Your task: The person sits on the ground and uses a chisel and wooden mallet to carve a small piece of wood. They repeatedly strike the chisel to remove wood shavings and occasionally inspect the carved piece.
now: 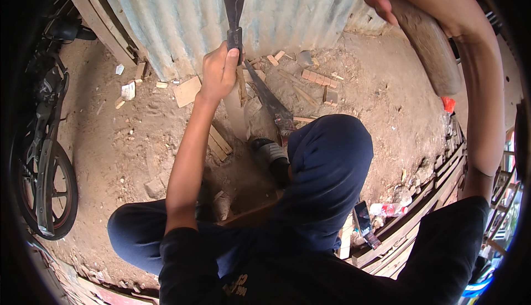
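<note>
My left hand [219, 72] is wrapped round the dark shaft of a chisel [234, 14], held upright in front of the metal sheet. The chisel's wooden top is frayed into pale fibres at the upper edge; its lower end is hidden by the hand. High at the right, my right hand [379, 0] is closed round a thick wooden club [426, 45], raised well apart from the chisel. Part of that hand is cut off by the picture's edge. A long dark blade [266, 97] lies just below my left hand, near my foot [271, 151] in its sandal.
A corrugated metal sheet [182, 22] stands ahead. Wood offcuts [219, 141] and a row of small blocks [319, 78] lie on the dirt floor. A motorbike wheel [61, 189] is at left. Stacked planks [437, 194], a plastic bottle [388, 210] and a phone-like dark object [365, 223] lie at right.
</note>
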A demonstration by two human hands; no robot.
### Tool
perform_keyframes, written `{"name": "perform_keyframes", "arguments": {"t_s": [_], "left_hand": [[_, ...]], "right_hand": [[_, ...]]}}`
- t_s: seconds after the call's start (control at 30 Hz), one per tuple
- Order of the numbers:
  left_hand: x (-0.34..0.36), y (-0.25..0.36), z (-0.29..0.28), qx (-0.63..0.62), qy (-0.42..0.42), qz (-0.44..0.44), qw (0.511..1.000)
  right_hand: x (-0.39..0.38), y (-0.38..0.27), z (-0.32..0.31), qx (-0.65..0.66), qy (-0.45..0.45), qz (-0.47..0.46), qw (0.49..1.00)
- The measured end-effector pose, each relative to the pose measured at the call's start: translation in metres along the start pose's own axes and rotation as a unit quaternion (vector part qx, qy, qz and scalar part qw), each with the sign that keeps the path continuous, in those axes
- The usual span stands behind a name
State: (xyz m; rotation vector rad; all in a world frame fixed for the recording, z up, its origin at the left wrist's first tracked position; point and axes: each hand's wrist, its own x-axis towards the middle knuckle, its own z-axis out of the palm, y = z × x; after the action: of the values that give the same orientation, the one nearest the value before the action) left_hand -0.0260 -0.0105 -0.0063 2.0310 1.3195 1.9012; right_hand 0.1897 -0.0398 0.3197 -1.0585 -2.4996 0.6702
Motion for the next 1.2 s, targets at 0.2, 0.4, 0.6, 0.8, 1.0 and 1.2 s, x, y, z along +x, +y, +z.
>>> {"name": "perform_keyframes", "arguments": {"t_s": [0.2,0.4,0.6,0.8,1.0,1.2], "left_hand": [[-0.001,-0.001,-0.003,-0.01,0.001,-0.046,0.999],[-0.002,0.002,0.004,-0.013,0.001,-0.019,1.0],[0.004,0.003,0.001,-0.013,0.019,-0.023,0.999],[-0.001,0.009,0.004,-0.002,0.003,-0.001,1.0],[-0.004,0.007,0.003,-0.002,0.001,-0.023,1.0],[-0.012,0.009,0.006,0.03,-0.015,0.012,0.999]], "right_hand": [[-0.001,0.014,-0.009,-0.003,-0.032,0.045,0.998],[-0.002,0.015,0.012,0.015,0.16,-0.065,0.985],[-0.007,0.001,0.001,-0.08,-0.061,0.074,0.992],[0.005,0.011,-0.005,0.037,0.101,-0.078,0.991],[0.0,-0.002,0.01,-0.122,0.048,-0.031,0.991],[-0.012,-0.006,0.0,-0.113,-0.104,0.098,0.983]]}}
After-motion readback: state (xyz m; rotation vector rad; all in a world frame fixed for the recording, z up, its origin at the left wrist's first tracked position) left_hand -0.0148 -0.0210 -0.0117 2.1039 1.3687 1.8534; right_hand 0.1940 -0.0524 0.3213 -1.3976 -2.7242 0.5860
